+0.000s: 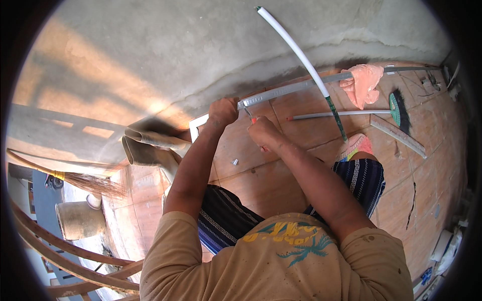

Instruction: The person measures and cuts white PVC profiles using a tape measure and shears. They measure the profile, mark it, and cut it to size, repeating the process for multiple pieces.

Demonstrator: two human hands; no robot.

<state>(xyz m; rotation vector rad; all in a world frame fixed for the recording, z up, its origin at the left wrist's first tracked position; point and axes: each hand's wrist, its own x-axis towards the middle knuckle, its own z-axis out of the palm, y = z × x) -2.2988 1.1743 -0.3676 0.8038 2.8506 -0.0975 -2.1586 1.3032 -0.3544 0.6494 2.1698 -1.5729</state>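
Observation:
My left hand (223, 111) is closed round the near end of a long grey metal bar (281, 91), which runs off to the right along the foot of the wall. Just right of it, my right hand (262, 133) grips a red-handled tool (253, 120). The tool's thin metal part reaches up to the bar's end, beside my left fingers. Its exact kind is hidden by my hand. A white rectangular piece (198, 123) shows behind my left wrist. On the tiles below my hands lies a small white scrap (235, 162).
A white pole (296, 49) crosses over the bar, near a pink plastic bag (363, 85). A green-headed broom (397, 109) and a flat strip (399, 135) lie at right. Brownish boots (145, 146), a twig broom (90, 181) and curved wooden bars (65, 244) are at left.

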